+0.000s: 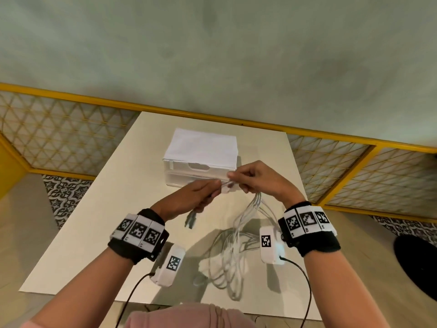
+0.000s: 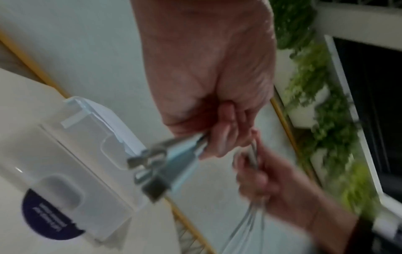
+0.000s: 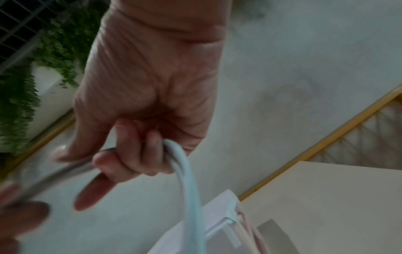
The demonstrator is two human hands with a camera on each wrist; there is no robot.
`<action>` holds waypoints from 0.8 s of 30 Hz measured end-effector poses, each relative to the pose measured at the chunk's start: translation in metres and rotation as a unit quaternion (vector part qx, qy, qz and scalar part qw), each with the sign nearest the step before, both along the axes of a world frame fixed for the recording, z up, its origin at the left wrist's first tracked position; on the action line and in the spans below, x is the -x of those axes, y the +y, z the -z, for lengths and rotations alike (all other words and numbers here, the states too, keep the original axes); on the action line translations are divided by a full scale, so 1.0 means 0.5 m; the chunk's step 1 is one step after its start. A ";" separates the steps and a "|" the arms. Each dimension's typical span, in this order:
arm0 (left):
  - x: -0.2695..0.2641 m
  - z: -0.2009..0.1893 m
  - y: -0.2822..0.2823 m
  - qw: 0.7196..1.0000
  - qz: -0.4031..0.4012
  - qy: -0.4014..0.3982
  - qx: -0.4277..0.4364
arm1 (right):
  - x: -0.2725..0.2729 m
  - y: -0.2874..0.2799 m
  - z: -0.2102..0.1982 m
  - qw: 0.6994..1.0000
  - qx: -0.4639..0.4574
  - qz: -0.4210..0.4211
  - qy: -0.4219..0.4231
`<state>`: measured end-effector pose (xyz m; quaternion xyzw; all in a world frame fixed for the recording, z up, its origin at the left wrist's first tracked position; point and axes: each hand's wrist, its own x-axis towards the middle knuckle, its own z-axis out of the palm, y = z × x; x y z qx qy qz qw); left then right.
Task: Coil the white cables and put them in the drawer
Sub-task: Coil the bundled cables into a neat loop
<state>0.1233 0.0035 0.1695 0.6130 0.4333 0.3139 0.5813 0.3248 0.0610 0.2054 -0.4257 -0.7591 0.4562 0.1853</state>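
- Head view: nearest the camera, loose loops of the white cables sprawl toward the near edge of the tabletop. Lifting the bundle could drag these loops off that edge or knot them. The left hand pinches the connector ends. The right hand grips the strands in front of the drawer unit, which looks closed.
- Left wrist view: curled fingers clamp several plugs; a loose pinch could let one slip free.
- Right wrist view: fingers curl round the strands, which hang down.
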 end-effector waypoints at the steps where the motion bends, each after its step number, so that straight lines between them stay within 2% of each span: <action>1: 0.007 -0.009 0.002 1.000 -0.018 -0.018 -0.007 | -0.006 0.003 0.007 1.000 0.015 0.006 0.008; 5: 0.039 -0.024 0.017 0.995 -0.066 -0.052 -0.055 | -0.025 -0.005 0.058 0.993 0.082 0.028 0.082; 8: 0.039 0.001 0.015 0.989 -0.118 -0.085 -0.033 | -0.021 -0.011 0.100 0.985 0.114 0.067 0.109; 14: -0.011 0.071 0.009 0.990 -0.120 -0.078 0.012 | 0.041 -0.025 0.108 0.972 0.082 0.159 0.151; 20: -0.049 0.085 0.024 0.983 -0.124 -0.137 0.019 | 0.073 -0.024 0.122 0.977 0.091 0.166 0.102; 24: -0.064 0.094 0.035 0.981 -0.146 -0.125 -0.008 | 0.071 -0.017 0.121 0.975 0.123 0.159 0.089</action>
